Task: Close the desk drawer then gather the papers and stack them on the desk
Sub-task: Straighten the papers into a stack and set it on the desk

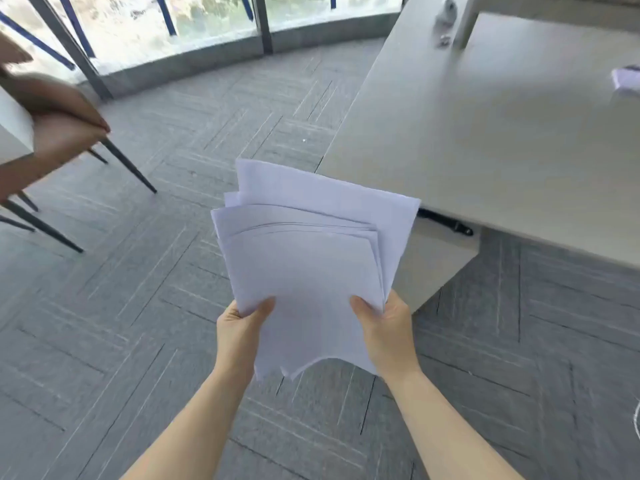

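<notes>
A loose, fanned bundle of several white papers (304, 254) is held in the air over the carpet, just left of the desk's near corner. My left hand (239, 327) pinches its lower left edge and my right hand (384, 323) grips its lower right edge, thumbs on top. The grey desk (485, 133) fills the upper right. Below its near edge hangs the grey drawer unit (440, 265), partly hidden behind the papers; a black slide rail (446, 221) shows under the desktop. Another white paper (627, 79) lies on the desk at the far right edge.
A brown chair with dark metal legs (59, 133) stands at the left on the grey carpet (138, 306). A window wall (173, 29) runs along the back. A small grey object (446, 12) and a desk divider post (467, 19) sit at the desk's far end.
</notes>
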{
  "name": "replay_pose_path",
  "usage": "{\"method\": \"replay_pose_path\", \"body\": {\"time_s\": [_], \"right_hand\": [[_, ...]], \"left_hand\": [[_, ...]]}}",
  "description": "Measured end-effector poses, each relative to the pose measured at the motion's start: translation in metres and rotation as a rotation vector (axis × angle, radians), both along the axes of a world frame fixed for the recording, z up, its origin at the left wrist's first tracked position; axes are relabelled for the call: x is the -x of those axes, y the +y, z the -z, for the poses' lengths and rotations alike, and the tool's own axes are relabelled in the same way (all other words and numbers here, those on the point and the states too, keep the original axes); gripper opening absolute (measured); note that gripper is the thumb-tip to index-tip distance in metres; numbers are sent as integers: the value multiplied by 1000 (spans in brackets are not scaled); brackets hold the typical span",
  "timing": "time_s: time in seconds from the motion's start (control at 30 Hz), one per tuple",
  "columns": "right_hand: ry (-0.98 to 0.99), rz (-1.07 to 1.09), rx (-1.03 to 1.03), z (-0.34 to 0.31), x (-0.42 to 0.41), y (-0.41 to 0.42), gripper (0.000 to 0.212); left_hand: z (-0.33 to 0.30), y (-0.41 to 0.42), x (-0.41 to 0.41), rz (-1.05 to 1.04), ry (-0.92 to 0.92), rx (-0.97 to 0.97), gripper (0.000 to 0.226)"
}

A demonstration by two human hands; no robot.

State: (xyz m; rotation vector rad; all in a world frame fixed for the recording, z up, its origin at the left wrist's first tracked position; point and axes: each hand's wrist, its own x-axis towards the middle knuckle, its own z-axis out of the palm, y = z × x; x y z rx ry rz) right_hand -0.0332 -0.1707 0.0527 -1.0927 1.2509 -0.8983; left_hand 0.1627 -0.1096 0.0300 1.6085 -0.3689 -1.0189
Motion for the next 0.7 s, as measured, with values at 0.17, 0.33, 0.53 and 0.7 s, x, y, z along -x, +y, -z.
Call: {"method": "replay_pose_path", "body": {"time_s": [0.17, 0.33, 0.53, 0.7], "right_hand": [[35, 177, 212, -171, 37, -55, 17], [11, 351, 357, -259, 95, -123, 9], [-45, 451, 428, -277, 183, -227, 20], [-12, 364, 199, -214, 250, -296, 39]], "left_hand": [[-170, -85, 32, 114, 24, 205, 10], [-262, -178, 103, 221, 32, 394, 9], [-279, -290, 193, 245, -22, 464, 12], [-207, -358, 236, 336, -81, 256, 12]]}}
